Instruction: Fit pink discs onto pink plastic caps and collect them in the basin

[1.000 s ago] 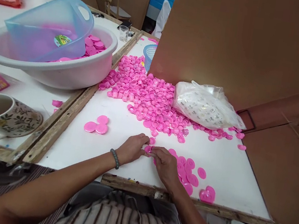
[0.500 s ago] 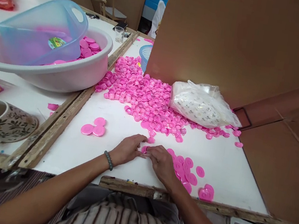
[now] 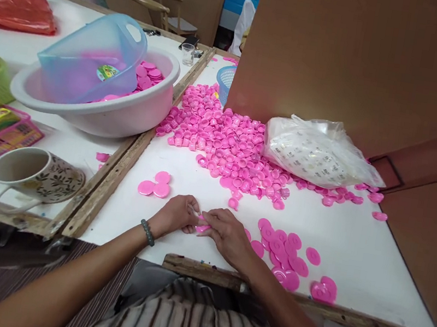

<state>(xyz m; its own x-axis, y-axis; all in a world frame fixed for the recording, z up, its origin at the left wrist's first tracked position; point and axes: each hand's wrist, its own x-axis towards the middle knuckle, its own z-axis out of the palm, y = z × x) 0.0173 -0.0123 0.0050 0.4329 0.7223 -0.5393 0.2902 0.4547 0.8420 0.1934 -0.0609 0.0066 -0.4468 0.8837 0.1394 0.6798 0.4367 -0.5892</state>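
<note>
head: pink piece point(image 3: 203, 229) partly hidden

I'm in what looks like a small hand-assembly workshop. My bench is a broad white tabletop point(image 3: 348, 234) edged with rough, worn wooden strips point(image 3: 109, 185). Small pink plastic cup-shaped pieces point(image 3: 222, 142) lie heaped in bulk, with flat round pink plastic discs point(image 3: 290, 247) nearer me and more in 1 large round white plastic basin point(image 3: 117, 122). A tall brown cardboard sheet point(image 3: 343, 56) stands like a makeshift wall on my right.
</note>
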